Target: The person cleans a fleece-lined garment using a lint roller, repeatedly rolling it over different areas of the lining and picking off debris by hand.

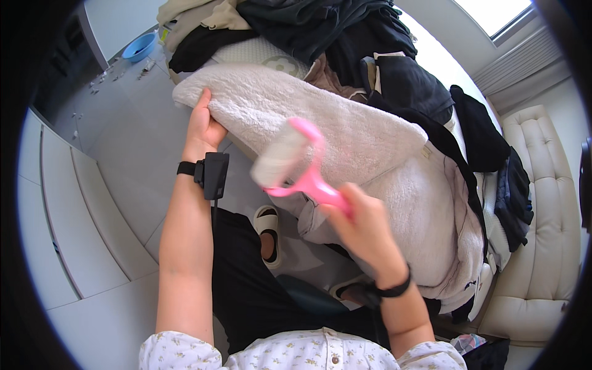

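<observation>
In my right hand [364, 228] is the pink handle of a lint roller [282, 154], its white roll raised over the fabric and blurred by motion. Whether the roll touches the fabric I cannot tell. Fluffy pale fabric, perhaps a fleece-lined garment [370, 145], spreads across the pile before me. My left hand [207, 125] grips its left edge and holds that end up, the thumb on top and the other fingers partly hidden.
Dark clothes [407, 86] heap up behind the fleece on a bed. A cream tufted headboard [542, 216] stands at right. White drawers [80, 216] line the left side. Bits of litter [147, 68] and a blue basin [139, 47] are on the tiled floor.
</observation>
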Action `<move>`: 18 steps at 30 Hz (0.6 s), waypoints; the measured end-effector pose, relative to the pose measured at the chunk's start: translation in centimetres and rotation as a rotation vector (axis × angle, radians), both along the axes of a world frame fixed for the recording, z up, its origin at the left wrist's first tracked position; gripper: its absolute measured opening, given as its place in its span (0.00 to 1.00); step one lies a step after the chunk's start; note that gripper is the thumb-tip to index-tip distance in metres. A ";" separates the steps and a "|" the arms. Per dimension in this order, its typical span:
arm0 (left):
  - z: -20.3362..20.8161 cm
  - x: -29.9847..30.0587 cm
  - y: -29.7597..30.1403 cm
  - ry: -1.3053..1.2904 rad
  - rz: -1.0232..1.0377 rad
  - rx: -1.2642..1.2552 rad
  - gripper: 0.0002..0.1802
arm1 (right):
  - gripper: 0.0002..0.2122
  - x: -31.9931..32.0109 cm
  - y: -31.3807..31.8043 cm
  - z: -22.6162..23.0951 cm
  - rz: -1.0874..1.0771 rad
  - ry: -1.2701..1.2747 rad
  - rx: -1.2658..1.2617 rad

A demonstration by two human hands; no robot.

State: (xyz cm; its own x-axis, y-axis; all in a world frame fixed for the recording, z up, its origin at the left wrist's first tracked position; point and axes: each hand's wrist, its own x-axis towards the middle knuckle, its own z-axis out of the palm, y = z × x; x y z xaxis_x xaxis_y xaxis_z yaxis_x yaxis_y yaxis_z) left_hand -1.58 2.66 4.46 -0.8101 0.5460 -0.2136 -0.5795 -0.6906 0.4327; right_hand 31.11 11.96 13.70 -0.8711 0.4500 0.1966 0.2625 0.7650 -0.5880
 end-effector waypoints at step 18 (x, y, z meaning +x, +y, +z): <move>0.6 -0.2 -0.3 0.049 0.010 0.037 0.27 | 0.10 10.2 8.4 3.9 -0.182 -0.177 -0.278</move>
State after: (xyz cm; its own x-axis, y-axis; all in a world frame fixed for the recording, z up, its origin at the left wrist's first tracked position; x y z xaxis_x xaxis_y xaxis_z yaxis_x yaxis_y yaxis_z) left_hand -1.76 2.34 5.02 -0.8243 0.5450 -0.1535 -0.5517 -0.7120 0.4344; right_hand 41.28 20.33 17.63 -0.7817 0.6154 -0.1009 0.4953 0.5144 -0.7000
